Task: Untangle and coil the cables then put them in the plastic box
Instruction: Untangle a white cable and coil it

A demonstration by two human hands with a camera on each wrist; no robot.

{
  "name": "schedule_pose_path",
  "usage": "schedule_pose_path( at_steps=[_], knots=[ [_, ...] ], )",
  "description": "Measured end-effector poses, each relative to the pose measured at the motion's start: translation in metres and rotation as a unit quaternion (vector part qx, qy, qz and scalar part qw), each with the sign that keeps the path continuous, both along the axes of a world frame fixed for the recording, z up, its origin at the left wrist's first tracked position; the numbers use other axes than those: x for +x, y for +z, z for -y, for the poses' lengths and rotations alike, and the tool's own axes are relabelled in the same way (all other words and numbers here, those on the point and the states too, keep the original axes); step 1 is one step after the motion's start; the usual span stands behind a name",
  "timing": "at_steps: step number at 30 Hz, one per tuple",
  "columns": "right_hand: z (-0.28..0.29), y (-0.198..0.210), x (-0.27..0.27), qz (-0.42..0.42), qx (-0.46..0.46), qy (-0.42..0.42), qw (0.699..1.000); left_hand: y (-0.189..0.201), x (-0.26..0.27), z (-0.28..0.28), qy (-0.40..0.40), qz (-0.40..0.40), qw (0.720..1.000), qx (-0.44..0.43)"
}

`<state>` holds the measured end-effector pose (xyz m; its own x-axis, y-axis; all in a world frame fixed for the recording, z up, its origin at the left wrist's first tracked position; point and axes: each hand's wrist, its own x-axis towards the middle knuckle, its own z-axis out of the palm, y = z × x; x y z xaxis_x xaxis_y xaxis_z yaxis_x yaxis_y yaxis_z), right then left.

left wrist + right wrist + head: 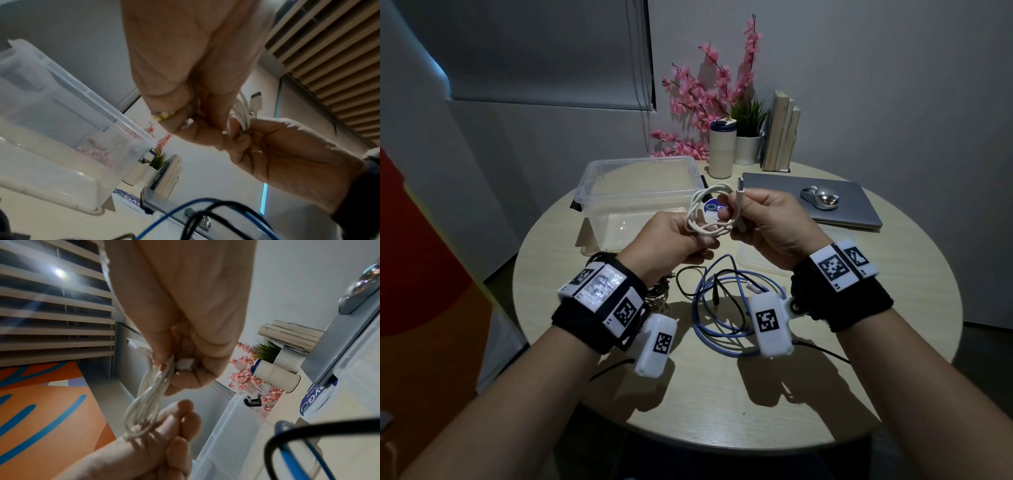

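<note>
Holding the coiled white cable [709, 214] above the surface [722, 394]: left hand [671, 243] grips the coil's 7 o'clock side, right hand [770, 219] pinches the 3 o'clock side with both plugs. Plastic box [599, 178] sits at 11 o'clock, blue cable [705, 329] and black cable [685, 291] loose below.

Both hands hold a coiled cable [709, 214] above the middle of the surface [722, 394], left hand [671, 240] at its left side, right hand [767, 222] at its right. Behind the coil stands the plastic box [599, 178], at back left. A laptop [859, 202] lies back right, with a mouse [820, 197] on it. Loose cables [719, 308] lie on the surface below the hands, nearer the person. Books [780, 130] and a potted plant [748, 137] stand at the far edge.
</note>
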<state>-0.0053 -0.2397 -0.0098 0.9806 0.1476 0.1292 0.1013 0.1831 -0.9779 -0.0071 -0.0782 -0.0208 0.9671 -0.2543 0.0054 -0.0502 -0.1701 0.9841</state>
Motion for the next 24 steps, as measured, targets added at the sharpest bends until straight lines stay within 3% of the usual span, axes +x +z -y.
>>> schedule_pose_path(
  at_steps=[3,6,14,20,24],
  knots=[
    [0.001,-0.002,0.002,-0.010,0.019,-0.019,1.000,0.004,0.003,-0.009,-0.022,-0.058,0.997,-0.048],
    [0.002,-0.003,0.005,-0.012,0.051,-0.033,0.998,0.006,0.004,-0.015,0.025,-0.098,0.985,-0.138],
    [0.002,-0.004,0.010,-0.003,0.068,-0.042,0.997,0.001,0.005,-0.003,0.126,-0.039,0.955,-0.267],
    [-0.004,-0.005,0.007,0.000,0.069,-0.035,0.997,0.001,0.002,0.008,0.137,-0.029,0.952,-0.273],
    [-0.005,-0.005,0.004,0.003,0.006,-0.022,1.000,-0.001,0.007,0.008,0.151,-0.080,0.940,-0.295]
  ],
)
